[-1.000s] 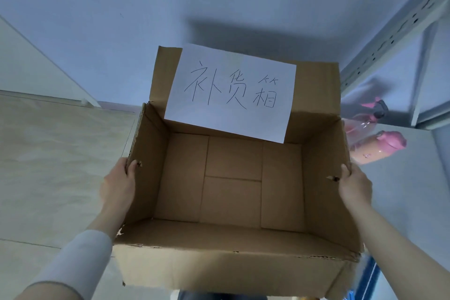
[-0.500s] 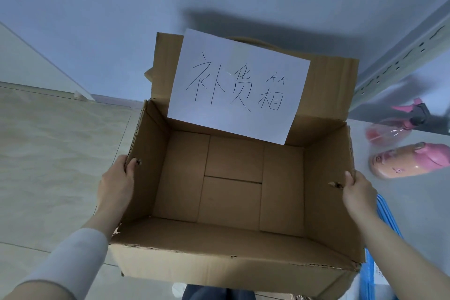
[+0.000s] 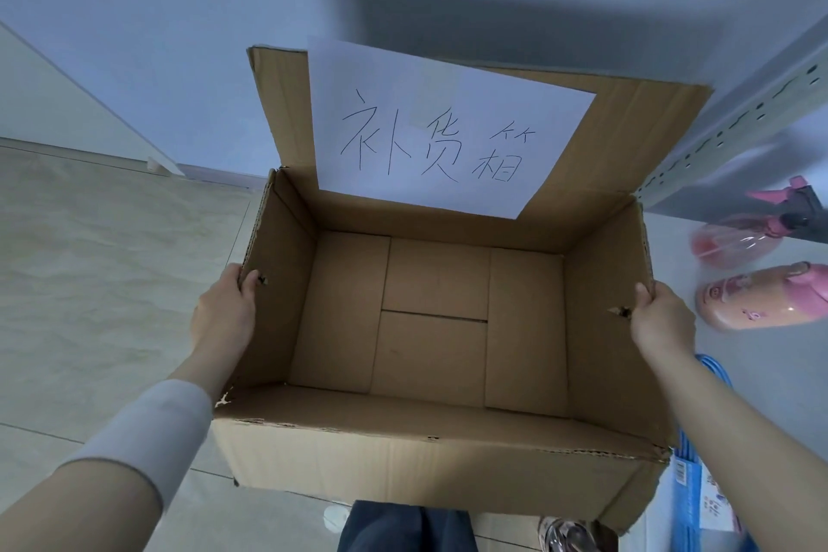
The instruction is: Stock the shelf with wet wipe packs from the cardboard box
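Observation:
An open cardboard box [image 3: 430, 448] fills the middle of the view, held up in front of me. Its inside is bare cardboard with no packs in it. A white sheet of paper [image 3: 448, 126] with handwritten characters is stuck on the raised back flap. My left hand [image 3: 224, 314] grips the box's left wall near a small hole. My right hand [image 3: 661, 318] grips the right wall the same way. A blue-edged pack [image 3: 712, 493] shows at the lower right, partly hidden behind the box and my right arm.
A grey metal shelf upright [image 3: 735, 126] with punched holes runs up the right side. On the shelf surface lie a pink spray bottle [image 3: 743, 238] and a pink flask [image 3: 766, 300]. Tiled floor [image 3: 112, 260] lies to the left, a blue wall behind.
The box has come lower and a little to the right in the view, and the shelf items on the right show more fully. Both hands keep their grip.

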The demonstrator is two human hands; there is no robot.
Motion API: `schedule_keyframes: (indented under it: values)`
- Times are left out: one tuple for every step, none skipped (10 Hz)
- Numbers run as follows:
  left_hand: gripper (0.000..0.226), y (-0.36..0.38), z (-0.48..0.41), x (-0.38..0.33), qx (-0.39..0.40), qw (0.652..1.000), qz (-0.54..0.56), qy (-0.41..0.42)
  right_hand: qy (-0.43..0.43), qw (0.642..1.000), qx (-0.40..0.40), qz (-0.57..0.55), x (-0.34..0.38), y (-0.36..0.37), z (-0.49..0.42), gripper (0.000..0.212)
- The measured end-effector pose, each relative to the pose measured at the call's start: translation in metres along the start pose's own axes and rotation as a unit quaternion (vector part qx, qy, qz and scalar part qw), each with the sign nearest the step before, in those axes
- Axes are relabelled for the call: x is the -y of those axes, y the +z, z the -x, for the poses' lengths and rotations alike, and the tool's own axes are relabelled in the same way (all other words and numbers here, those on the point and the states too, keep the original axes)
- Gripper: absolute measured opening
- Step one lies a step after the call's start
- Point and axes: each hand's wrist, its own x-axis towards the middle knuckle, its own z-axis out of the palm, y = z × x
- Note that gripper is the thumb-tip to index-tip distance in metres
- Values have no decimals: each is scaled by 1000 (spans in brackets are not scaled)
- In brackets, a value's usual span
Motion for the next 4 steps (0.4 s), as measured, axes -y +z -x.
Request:
schedule_keyframes:
  values:
    - [25, 2, 0, 0, 9, 1000, 3, -4, 15, 1000, 6, 0, 0, 2, -1, 41]
    - [28, -1, 4, 0, 36, 999, 7, -23, 32, 999, 40, -8, 3, -3, 2, 44]
    - [50, -11, 15, -10, 23, 999, 17, -20, -1, 999, 29, 29, 6, -13, 16, 58]
    - [61, -26, 37, -37, 18, 997, -20, 74, -115, 989, 5, 97, 26, -25, 44, 63]
